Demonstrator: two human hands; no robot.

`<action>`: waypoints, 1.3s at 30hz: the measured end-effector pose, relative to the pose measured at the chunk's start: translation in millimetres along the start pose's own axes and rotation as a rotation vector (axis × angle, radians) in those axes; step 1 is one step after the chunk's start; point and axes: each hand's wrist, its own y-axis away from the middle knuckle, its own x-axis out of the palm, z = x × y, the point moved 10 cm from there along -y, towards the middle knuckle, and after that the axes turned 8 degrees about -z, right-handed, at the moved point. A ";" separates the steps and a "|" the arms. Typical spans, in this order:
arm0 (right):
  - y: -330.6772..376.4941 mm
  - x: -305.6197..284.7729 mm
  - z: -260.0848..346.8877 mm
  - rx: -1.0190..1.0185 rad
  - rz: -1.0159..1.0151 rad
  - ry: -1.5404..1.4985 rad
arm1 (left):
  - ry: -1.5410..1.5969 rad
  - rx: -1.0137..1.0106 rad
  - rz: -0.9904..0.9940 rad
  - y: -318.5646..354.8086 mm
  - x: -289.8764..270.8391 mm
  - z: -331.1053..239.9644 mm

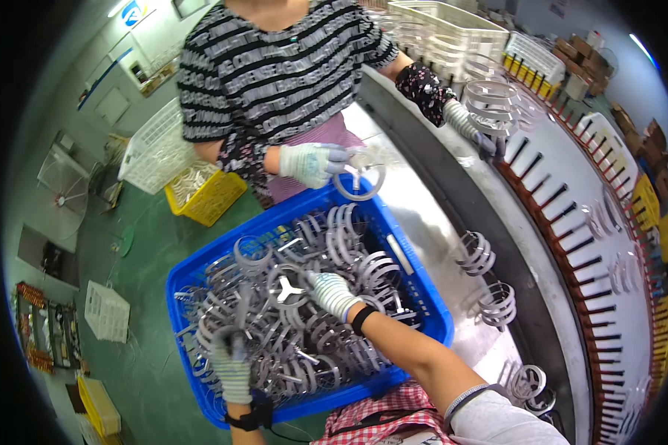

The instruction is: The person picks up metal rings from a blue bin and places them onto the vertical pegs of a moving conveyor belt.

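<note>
A large blue plastic crate [444, 324] in front of me is heaped with metal rings [304, 371], some with spokes across the middle. My right hand [334, 294], in a striped knit glove, has its fingers closed at the edge of a ring with three white spokes [286, 289]. At the crate's near left side, my left hand [232, 371] reaches down over the heap. Its dark fingertips are blurred against the rings, so what they touch is unclear. Across the crate, a co-worker's gloved hand [313, 164] holds another spoked ring [360, 183].
Right of the crate runs a metal-edged conveyor with a row of upright pegs [553, 194]. Ring stacks [496, 305] lie on the metal surface beside it. The co-worker's other hand [467, 124] is by more rings. A yellow crate [208, 200] and white baskets [107, 311] stand left.
</note>
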 end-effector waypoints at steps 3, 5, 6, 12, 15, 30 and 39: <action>17.9 -66.4 -4.6 -0.056 -0.277 -0.101 | 0.067 -0.020 -0.089 1.0 8.5 -0.1; 54.7 -132.2 -6.9 -0.024 -0.373 -0.137 | 0.536 -0.165 0.015 10.9 46.4 -36.1; 79.7 -170.0 -13.8 -0.002 -0.409 -0.195 | 0.553 -0.159 0.034 12.3 70.5 -55.5; 248.1 -337.9 -136.4 0.306 -0.768 0.105 | 0.784 -0.218 0.550 44.5 296.7 -148.5; 255.2 -379.5 -144.7 0.393 -0.661 0.312 | 0.838 -0.363 0.745 68.7 415.7 -125.9; 184.2 -365.4 -300.3 0.815 -0.461 -0.126 | 0.214 -0.344 0.406 161.9 292.6 26.7; 305.3 -361.2 -215.0 0.571 -0.663 -0.380 | -0.969 0.788 0.637 114.7 369.5 -83.7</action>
